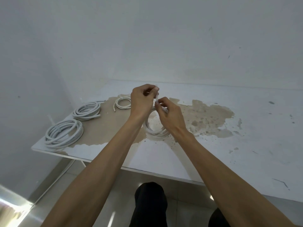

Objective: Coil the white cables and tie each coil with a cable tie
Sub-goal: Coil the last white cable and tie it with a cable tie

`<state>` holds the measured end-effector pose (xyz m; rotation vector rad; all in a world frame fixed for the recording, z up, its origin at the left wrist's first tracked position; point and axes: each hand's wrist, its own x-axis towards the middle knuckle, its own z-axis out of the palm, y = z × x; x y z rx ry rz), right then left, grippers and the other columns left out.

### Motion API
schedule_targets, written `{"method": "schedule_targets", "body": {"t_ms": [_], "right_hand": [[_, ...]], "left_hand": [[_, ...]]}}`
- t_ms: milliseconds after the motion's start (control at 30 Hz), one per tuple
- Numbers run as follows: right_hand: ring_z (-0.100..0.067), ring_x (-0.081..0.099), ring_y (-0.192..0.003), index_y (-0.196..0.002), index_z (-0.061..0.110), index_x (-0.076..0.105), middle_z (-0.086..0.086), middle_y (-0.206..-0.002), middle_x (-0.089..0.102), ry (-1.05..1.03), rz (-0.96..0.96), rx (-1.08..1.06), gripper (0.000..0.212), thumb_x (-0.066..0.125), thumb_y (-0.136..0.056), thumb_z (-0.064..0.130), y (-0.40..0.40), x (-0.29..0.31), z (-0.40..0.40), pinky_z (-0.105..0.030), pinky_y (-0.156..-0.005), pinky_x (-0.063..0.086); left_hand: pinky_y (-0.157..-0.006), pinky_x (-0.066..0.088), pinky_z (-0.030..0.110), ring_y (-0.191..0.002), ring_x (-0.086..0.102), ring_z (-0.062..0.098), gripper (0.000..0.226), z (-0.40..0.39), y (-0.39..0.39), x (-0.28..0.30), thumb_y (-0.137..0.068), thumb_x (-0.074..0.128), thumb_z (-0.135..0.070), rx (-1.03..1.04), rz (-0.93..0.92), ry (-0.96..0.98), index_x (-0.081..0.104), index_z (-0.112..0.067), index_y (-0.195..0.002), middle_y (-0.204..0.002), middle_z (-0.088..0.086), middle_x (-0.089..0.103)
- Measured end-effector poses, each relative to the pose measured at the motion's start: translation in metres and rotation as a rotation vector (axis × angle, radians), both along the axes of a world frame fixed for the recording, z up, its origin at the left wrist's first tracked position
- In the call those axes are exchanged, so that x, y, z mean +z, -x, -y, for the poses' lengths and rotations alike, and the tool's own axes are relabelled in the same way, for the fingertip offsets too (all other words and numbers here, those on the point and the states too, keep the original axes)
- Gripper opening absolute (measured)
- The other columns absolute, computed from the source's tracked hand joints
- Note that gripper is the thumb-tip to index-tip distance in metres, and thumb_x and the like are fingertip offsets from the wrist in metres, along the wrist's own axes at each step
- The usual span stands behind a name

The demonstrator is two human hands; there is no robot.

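Observation:
A white cable coil (155, 130) lies on the table's middle, partly under my hands. My right hand (168, 114) pinches the top of that coil together with the lower end of a thin white cable tie (156, 97). My left hand (143, 99) grips the tie's upper end just above. Three other white coils rest on the left: a large one (64, 132) at the near left, a second (86, 110) behind it, each with a tie on it, and a small thin one (123, 104) behind my left hand.
The white table (246, 145) has a worn brown patch (208, 118) across its middle. Its left edge and front edge are close to the coils. White walls stand behind and to the left. My dark-clad legs (150, 205) are under the front edge.

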<state>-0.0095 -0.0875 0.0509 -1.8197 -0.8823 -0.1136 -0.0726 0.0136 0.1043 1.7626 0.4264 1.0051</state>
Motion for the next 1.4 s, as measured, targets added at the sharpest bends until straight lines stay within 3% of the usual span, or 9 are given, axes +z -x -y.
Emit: {"method": "schedule_targets", "body": {"t_ms": [233, 467, 567, 733, 867, 933, 1100, 1267, 1400], "right_hand": [[-0.015, 0.063, -0.067, -0.089, 0.029, 0.056, 0.007, -0.079, 0.071, -0.010, 0.057, 0.001, 0.015, 0.051, -0.099, 0.040, 0.010, -0.016, -0.031, -0.039, -0.059, 0.052], [-0.008, 0.057, -0.064, -0.097, 0.026, 0.058, 0.010, -0.079, 0.070, 0.051, 0.145, 0.003, 0.020, 0.047, -0.103, 0.042, 0.011, -0.020, -0.050, -0.026, -0.058, 0.037], [-0.019, 0.066, -0.076, -0.107, 0.020, 0.063, 0.004, -0.078, 0.070, 0.082, 0.199, 0.039, 0.027, 0.047, -0.105, 0.042, 0.009, -0.019, -0.054, -0.026, -0.062, 0.036], [-0.012, 0.053, -0.058, -0.117, 0.020, 0.057, 0.018, -0.062, 0.050, 0.227, 0.311, 0.171, 0.043, 0.058, -0.095, 0.057, 0.002, -0.016, -0.069, -0.029, -0.058, 0.038], [-0.017, 0.060, -0.066, -0.104, 0.024, 0.055, 0.004, -0.076, 0.066, 0.278, 0.339, 0.240, 0.043, 0.059, -0.090, 0.064, 0.000, -0.015, -0.084, -0.032, -0.061, 0.045], [-0.012, 0.056, -0.061, -0.092, 0.026, 0.051, 0.007, -0.068, 0.062, 0.260, 0.349, 0.245, 0.040, 0.057, -0.090, 0.066, 0.000, -0.017, -0.091, -0.031, -0.059, 0.044], [-0.006, 0.057, -0.058, -0.099, 0.027, 0.067, 0.009, -0.065, 0.062, 0.223, 0.233, 0.254, 0.038, 0.055, -0.092, 0.063, -0.002, -0.022, -0.101, -0.031, -0.061, 0.048], [-0.014, 0.061, -0.066, -0.080, 0.022, 0.070, 0.003, -0.070, 0.067, 0.256, 0.130, 0.284, 0.035, 0.056, -0.094, 0.052, -0.003, -0.025, -0.114, -0.039, -0.064, 0.051], [-0.014, 0.063, -0.071, -0.085, 0.018, 0.072, 0.003, -0.076, 0.069, 0.291, 0.099, 0.322, 0.032, 0.057, -0.095, 0.044, 0.003, -0.022, -0.132, -0.039, -0.069, 0.052]], "left_hand": [[-0.083, 0.060, 0.039, -0.080, 0.073, 0.018, 0.011, -0.012, 0.012, -0.014, -0.093, 0.068, -0.014, 0.123, 0.087, 0.076, 0.076, -0.019, -0.086, -0.077, 0.001, 0.075], [-0.075, 0.055, 0.018, -0.077, 0.071, 0.005, 0.013, -0.041, 0.019, -0.017, -0.093, 0.071, -0.017, 0.089, 0.046, 0.014, 0.078, -0.008, -0.098, -0.081, 0.000, 0.076], [-0.079, 0.057, 0.020, -0.080, 0.073, 0.006, 0.013, -0.057, 0.021, -0.020, -0.093, 0.071, -0.018, 0.091, 0.021, -0.002, 0.079, -0.008, -0.098, -0.082, -0.003, 0.077], [-0.085, 0.060, 0.031, -0.082, 0.074, 0.011, 0.011, -0.086, 0.025, -0.023, -0.093, 0.071, -0.018, 0.109, -0.053, -0.030, 0.080, -0.011, -0.095, -0.082, -0.003, 0.077], [-0.085, 0.060, 0.035, -0.082, 0.074, 0.014, 0.008, -0.104, 0.034, -0.026, -0.093, 0.070, -0.017, 0.114, -0.102, -0.031, 0.079, -0.016, -0.091, -0.083, -0.002, 0.077], [-0.084, 0.060, 0.034, -0.079, 0.074, 0.013, 0.008, -0.111, 0.036, -0.030, -0.093, 0.070, -0.016, 0.121, -0.099, 0.000, 0.078, -0.015, -0.091, -0.081, -0.002, 0.077], [-0.076, 0.059, 0.030, -0.070, 0.068, 0.007, 0.011, -0.122, 0.038, -0.040, -0.094, 0.069, -0.015, 0.108, -0.090, 0.061, 0.077, -0.011, -0.090, -0.074, 0.001, 0.073], [-0.066, 0.054, 0.021, -0.067, 0.068, 0.005, 0.013, -0.130, 0.040, -0.048, -0.096, 0.066, -0.013, 0.141, -0.114, 0.075, 0.077, -0.005, -0.093, -0.075, 0.005, 0.073], [-0.069, 0.060, 0.032, -0.070, 0.071, 0.016, 0.012, -0.146, 0.045, -0.052, -0.095, 0.067, -0.012, 0.254, -0.126, 0.088, 0.075, -0.012, -0.087, -0.076, 0.007, 0.074]]}}
